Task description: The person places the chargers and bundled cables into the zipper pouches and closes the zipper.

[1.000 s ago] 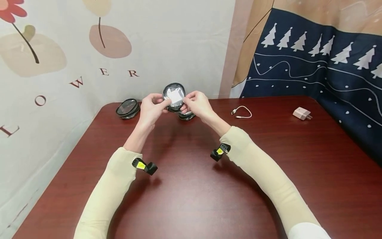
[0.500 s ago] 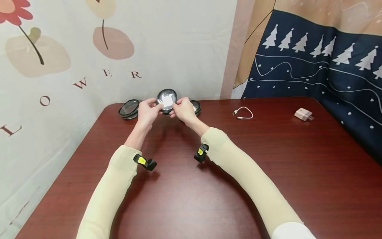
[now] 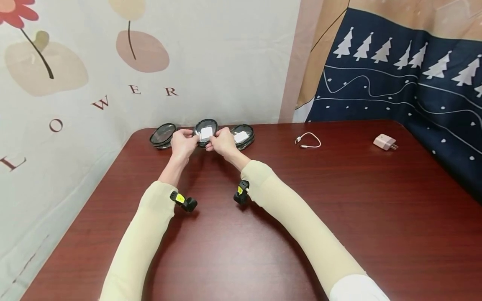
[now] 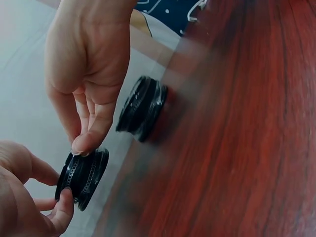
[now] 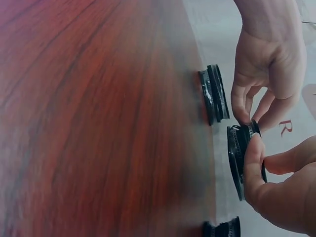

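Note:
Both hands hold a round black zip case (image 3: 205, 126) with a clear top and a white patch on it, tilted up near the table's back edge. My left hand (image 3: 183, 144) pinches its left rim between thumb and fingers. On its right rim, the thumb and fingers of my right hand (image 3: 224, 144) do the same. The zip teeth along the side of the held case (image 4: 81, 177) show in the left wrist view. A similar round case (image 3: 163, 136) lies just left of my left hand. Another round case (image 3: 242, 136), also with a white patch, lies close behind my right hand.
A short white cable (image 3: 310, 141) lies right of the cases, and a white plug adapter (image 3: 385, 142) is farther right. A printed cloth (image 3: 233, 62) hangs along the back edge of the reddish-brown table (image 3: 226, 234).
Both hands have moved down and left with the held case, bringing it between the two other cases. The case on the right, mostly covered before, now shows.

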A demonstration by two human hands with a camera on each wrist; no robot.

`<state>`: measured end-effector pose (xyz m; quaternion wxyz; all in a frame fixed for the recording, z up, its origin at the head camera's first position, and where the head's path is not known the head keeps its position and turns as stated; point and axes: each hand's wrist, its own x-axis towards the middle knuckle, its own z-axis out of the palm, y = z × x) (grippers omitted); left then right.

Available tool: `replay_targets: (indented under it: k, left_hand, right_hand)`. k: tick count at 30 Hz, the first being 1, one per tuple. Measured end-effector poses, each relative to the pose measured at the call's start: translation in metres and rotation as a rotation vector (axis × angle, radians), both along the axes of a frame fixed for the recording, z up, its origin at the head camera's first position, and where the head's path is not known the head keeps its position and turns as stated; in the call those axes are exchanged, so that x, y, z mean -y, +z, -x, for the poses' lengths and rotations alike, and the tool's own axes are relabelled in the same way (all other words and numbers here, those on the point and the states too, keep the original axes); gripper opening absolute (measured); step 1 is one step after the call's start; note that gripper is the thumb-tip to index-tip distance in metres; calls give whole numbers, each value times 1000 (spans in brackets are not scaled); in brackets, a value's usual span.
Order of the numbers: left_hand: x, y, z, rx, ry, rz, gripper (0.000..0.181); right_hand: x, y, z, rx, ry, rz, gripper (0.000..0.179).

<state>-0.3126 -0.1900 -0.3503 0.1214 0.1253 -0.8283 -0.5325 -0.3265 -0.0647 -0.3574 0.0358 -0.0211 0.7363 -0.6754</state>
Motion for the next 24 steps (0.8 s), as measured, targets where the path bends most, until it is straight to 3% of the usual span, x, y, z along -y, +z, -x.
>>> replay_targets:
  k: [6, 11, 16, 24]
  left_hand:
    - [7, -6, 6, 54, -26, 42, 42]
    - [10, -7, 9, 58, -35, 48, 46]
    - [9, -5, 8, 68, -60, 79, 50]
    - [9, -3, 3, 58, -89, 262, 51]
  right_hand:
    - [5, -3, 0, 42, 12, -52, 21]
    - [3, 0, 0, 32, 30, -157, 20]
    - [0, 4, -2, 28, 69, -189, 11]
    - [-11, 5, -1, -27, 146, -238, 27]
